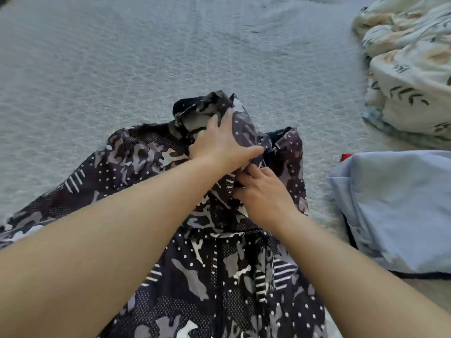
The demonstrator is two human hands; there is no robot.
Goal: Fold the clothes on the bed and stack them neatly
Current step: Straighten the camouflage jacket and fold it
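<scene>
A pale grey textured bed [170, 57] fills the view from the near edge to the far one; across its near middle sprawls a dark camouflage-print jacket [219, 276], dotted and striped in white, its body spread toward the viewer and its upper part bunched into a raised heap; at the far right lies a crumpled floral duvet [410, 69], cream with leaf and flower prints, well apart from the jacket; below it, at the right edge, sits a folded light-blue garment [400, 211] atop darker cloth, with a scrap of red fabric [346, 156] showing at its far corner; both bare forearms reach in from the near edge; the left hand [224, 145] lies over the bunched upper part of the jacket, fingers curled into the cloth and gripping it; the right hand [263, 191], just beside and below, pinches a fold of the same jacket.
</scene>
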